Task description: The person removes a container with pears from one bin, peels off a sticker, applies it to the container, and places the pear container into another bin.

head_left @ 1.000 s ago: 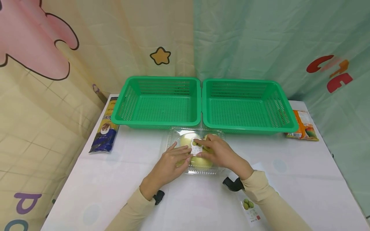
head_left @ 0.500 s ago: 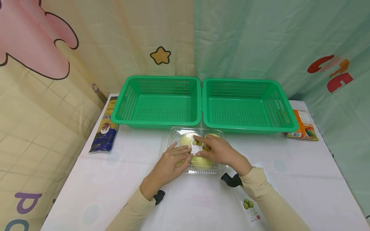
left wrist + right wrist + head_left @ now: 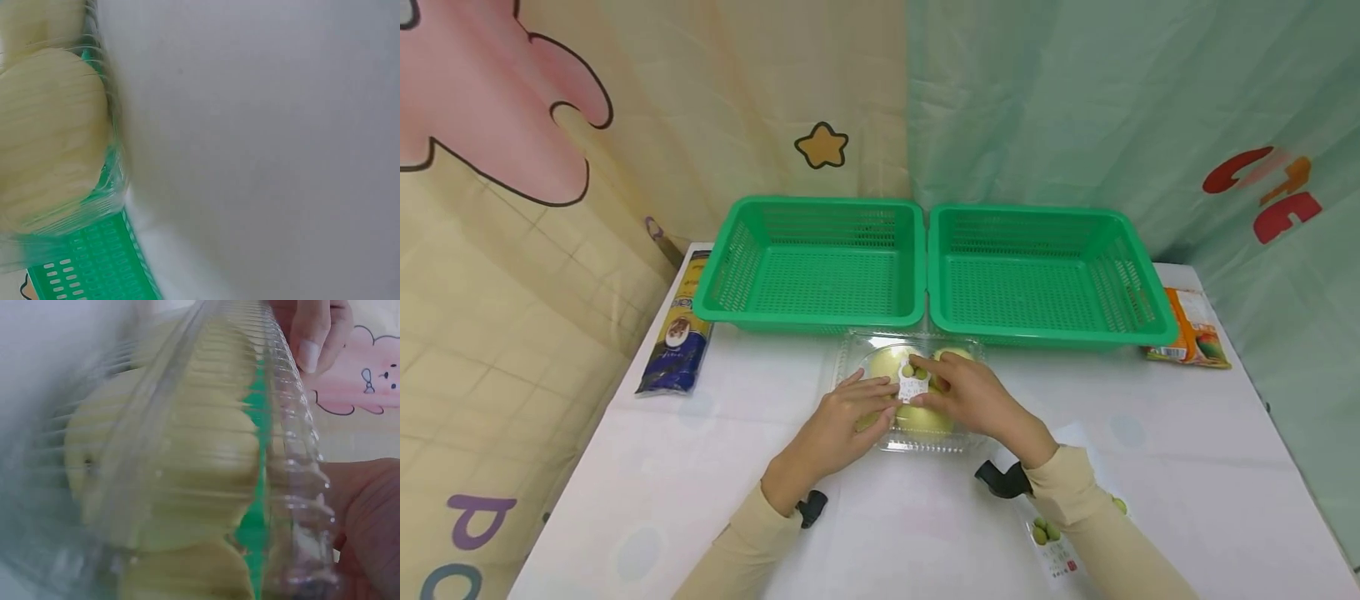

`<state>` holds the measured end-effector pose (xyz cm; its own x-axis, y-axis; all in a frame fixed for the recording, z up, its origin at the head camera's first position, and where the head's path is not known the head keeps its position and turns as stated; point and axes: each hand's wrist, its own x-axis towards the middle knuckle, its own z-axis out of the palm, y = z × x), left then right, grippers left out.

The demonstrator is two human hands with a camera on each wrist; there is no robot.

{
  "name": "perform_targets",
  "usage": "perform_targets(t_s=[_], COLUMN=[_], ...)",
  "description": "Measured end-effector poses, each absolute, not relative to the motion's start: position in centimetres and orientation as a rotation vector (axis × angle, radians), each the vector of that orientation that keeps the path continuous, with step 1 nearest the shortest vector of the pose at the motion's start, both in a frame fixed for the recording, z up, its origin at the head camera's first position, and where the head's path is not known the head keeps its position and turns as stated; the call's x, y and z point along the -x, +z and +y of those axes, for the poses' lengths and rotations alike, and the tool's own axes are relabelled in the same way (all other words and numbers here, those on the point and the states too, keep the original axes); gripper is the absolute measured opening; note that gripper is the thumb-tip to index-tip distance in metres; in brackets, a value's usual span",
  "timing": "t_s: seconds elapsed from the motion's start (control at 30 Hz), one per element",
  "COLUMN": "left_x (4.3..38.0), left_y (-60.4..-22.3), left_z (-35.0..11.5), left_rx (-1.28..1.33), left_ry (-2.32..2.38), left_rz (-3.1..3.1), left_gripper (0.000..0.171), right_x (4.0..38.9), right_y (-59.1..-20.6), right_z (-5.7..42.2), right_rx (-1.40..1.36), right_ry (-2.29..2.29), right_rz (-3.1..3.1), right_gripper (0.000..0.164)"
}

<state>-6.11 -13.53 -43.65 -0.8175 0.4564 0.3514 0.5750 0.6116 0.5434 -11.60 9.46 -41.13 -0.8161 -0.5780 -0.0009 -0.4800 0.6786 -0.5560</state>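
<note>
The clear fruit container lies at head-frame centre. The left hand rests on it, fingers extended. The right hand contacts the label; whether it pinches or presses cannot be determined.

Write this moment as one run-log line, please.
left hand: fingertips at label | right hand: index finger and thumb at label | clear box: pale yellow fruit inside | green baskets: side by side behind

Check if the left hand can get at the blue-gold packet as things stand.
Probably yes: nothing seems to stand between the left hand and the blue-gold packet; the left green basket hides only part of its right side.
</note>
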Motion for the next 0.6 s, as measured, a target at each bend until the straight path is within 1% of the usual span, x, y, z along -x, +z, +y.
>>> perform_targets(t_s=[0.07,0.13,0.3,0.43,0.5,0.6], left_x=[6.2,6.3,7.1,7.3,7.4,7.5], left_y=[-43.6,-43.5,-43.2,-43.5,-43.9,-44.4], left_z=[-13.8,-14.2,-15.8,-17.1,-17.6,-18.0], left_rx=[0.837,0.762,0.386,0.122,0.045,-0.01], left_ry=[-1.022,-1.058,-1.189,-1.262,-1.273,-1.292], left_rz=[-2.659,-2.633,-2.536,-2.654,-2.758,-2.869], left_gripper=[0.022,0.022,0.03,0.041,0.046,0.048], right_x=[11.3,10.8,9.4,8.8,8.8,9.0], right_y=[-41.2,-41.3,-41.8,-42.4,-42.8,-43.6], right_z=[9.5,9.6,10.6,12.1,13.0,14.1], right_rx=[0.833,0.795,0.674,0.539,0.412,0.194], right_ry=[-0.852,-0.919,-1.167,-1.365,-1.447,-1.53], right_rz=[2.733,2.75,2.822,2.929,2.971,2.955], right_gripper=[0.056,0.051,0.037,0.027,0.025,0.03])
